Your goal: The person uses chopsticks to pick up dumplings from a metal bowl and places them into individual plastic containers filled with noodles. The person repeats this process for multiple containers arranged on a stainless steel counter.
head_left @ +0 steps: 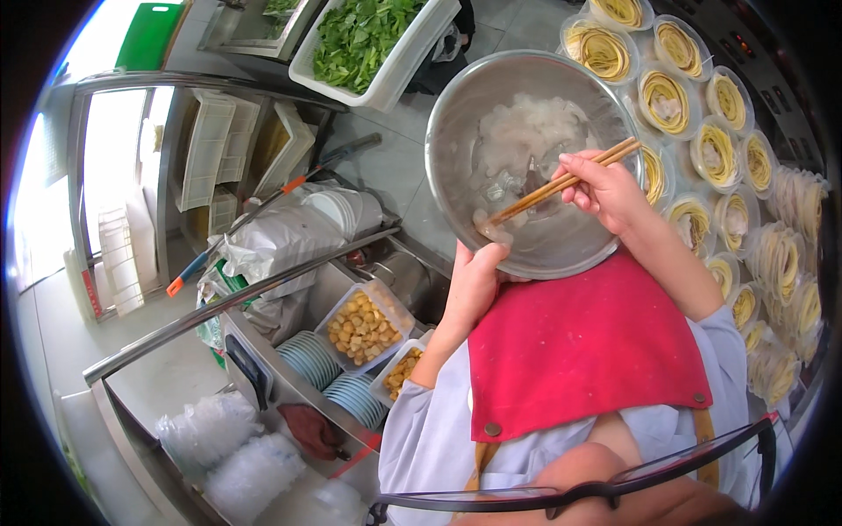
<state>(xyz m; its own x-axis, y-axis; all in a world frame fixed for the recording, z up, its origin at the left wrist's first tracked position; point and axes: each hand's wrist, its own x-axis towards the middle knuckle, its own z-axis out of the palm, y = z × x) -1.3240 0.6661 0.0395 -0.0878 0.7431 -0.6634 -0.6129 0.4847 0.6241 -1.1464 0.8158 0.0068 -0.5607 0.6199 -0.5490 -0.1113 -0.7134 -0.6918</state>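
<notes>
A large stainless steel mixing bowl (pixel 449 197) is tilted in front of my red apron. My left hand (pixel 474 285) grips its near left rim, the thumb on the edge and the other fingers partly hidden beneath. My right hand (pixel 605 188) is closed around a pair of wooden chopsticks (pixel 561 184), their tips down inside the bowl. At those tips, close to my left thumb, lies a pale, wet piece (pixel 495 231). More pale, translucent, raw-looking pieces (pixel 535 127) cling together on the bowl's far side; their exact kind is unclear.
On the right stand many clear plastic bowls of yellow noodles (pixel 664 101). A white crate of cut leafy greens (pixel 360 44) is at the top. To the left, a metal shelf holds tubs of browned cubes (pixel 362 326) and stacked blue plates (pixel 309 358). A long-handled tool (pixel 263 210) leans nearby.
</notes>
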